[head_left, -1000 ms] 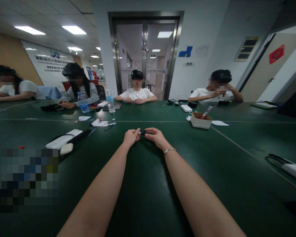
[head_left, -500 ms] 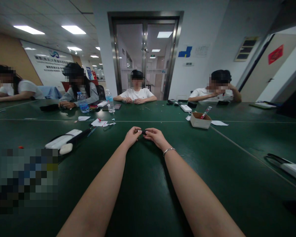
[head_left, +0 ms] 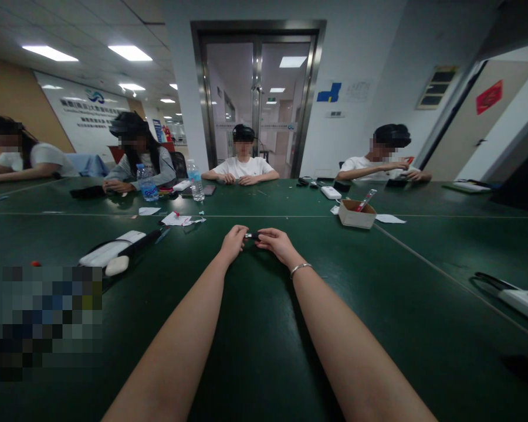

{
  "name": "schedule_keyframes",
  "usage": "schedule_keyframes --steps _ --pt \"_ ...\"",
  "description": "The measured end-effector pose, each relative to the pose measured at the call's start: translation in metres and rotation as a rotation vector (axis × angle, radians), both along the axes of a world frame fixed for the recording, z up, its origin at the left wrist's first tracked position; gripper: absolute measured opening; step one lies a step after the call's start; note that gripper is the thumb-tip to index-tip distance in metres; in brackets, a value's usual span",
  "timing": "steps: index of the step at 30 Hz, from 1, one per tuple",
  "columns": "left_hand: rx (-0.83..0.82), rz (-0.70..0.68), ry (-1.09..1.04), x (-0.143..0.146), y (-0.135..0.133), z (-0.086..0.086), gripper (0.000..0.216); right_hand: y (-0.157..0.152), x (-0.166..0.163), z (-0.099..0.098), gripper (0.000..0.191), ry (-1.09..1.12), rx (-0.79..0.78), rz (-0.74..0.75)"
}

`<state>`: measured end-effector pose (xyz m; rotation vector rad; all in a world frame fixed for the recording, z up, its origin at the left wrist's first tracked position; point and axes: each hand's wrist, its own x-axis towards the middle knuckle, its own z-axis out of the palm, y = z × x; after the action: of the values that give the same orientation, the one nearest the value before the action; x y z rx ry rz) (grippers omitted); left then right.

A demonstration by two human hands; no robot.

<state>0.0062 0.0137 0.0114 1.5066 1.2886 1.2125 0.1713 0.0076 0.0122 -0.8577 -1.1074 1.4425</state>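
Both my arms reach forward over a dark green table. My left hand and my right hand meet at the middle, fingers curled. Between their fingertips they pinch a small dark object with a pale end. It is too small to name. A thin bracelet circles my right wrist.
A small cardboard box with a red-tipped stick stands to the right. White devices lie at left, paper scraps and water bottles beyond. A white device with a cable lies far right. Several people sit around the table's far side.
My hands have stayed nearly still on the small object. The person at the far right has lowered a hand from the face to the table.
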Motion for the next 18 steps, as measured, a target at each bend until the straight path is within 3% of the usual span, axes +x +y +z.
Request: schedule_keyframes --steps 18 --pt "0.076 -0.030 0.005 0.0012 0.0007 -0.0039 0.024 0.0003 0.0002 -0.0004 0.018 -0.013 -0.004 -0.022"
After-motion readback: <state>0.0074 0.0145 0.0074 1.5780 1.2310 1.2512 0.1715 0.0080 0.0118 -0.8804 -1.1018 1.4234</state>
